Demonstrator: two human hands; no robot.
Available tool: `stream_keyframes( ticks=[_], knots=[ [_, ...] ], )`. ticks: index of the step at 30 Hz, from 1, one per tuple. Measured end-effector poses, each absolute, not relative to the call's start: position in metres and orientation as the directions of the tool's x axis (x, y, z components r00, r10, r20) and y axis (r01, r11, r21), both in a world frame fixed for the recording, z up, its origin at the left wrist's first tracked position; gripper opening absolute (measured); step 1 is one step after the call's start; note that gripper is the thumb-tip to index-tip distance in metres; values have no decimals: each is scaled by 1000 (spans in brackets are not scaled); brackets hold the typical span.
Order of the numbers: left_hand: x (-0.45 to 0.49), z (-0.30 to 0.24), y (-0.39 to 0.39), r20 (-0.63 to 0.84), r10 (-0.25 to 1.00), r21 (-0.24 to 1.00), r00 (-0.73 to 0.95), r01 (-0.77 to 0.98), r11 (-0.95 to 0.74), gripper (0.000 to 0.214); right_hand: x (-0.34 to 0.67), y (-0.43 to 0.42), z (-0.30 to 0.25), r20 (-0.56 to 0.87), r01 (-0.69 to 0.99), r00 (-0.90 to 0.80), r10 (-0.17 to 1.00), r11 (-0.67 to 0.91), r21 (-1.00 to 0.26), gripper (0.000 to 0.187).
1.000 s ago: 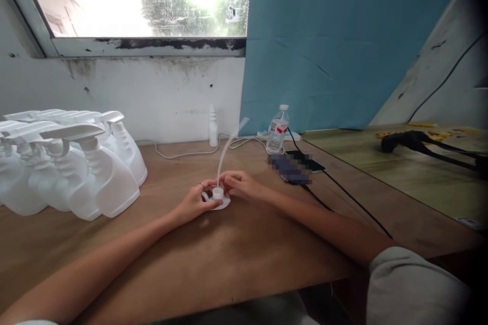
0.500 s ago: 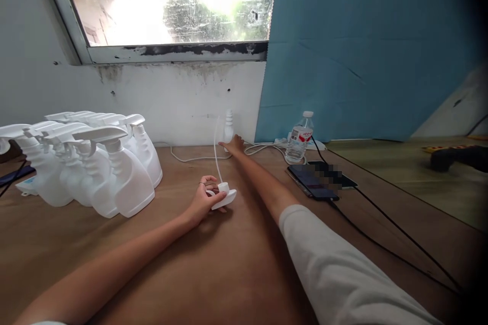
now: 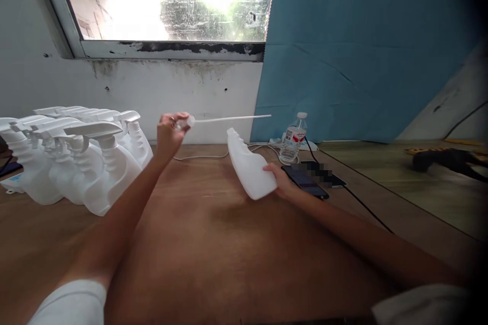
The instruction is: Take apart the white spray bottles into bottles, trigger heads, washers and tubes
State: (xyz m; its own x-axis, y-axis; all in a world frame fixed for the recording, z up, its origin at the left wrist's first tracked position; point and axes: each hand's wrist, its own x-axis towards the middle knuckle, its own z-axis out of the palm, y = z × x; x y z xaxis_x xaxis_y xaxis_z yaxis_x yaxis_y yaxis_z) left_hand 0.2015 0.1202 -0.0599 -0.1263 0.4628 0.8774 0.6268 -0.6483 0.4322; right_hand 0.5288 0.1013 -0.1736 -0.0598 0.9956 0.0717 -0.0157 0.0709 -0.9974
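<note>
My left hand [image 3: 171,129] is closed around a white trigger sprayer head [image 3: 189,121], raised over the back of the table. Its thin dip tube [image 3: 236,119] points right, almost level. My fingers hide most of the sprayer's body. In my right hand [image 3: 278,180] is a white plastic bottle [image 3: 249,167], gripped near its base. The bottle is tilted, its uncapped neck leaning up and left, below the tube and apart from it.
Several white spray bottles with trigger heads [image 3: 95,162] stand grouped on the left. A clear water bottle [image 3: 293,139], phones [image 3: 305,181] and cables lie at the right. A white cord [image 3: 202,156] runs along the wall.
The sprayer head has been lifted, and its tube has swung from upright to nearly level. My right hand has taken the bottle from by the wall and brought it nearer, tilting it.
</note>
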Motion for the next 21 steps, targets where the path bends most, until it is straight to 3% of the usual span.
stream_keyframes(
  ticks=[2, 5, 21],
  knots=[
    [194, -34, 129, 946, 312, 284, -88, 691, -665, 28, 553, 72, -177, 21, -33, -30, 999, 20, -999, 29],
    [187, -12, 128, 977, 207, 178, -52, 731, -659, 23, 573, 47, -177, -42, -43, -6, 999, -42, -998, 23],
    [161, 7, 99, 970, 159, -27, 185, 729, -684, 10, 572, 42, -173, -163, -90, 3, 987, -162, -983, 23]
  ],
)
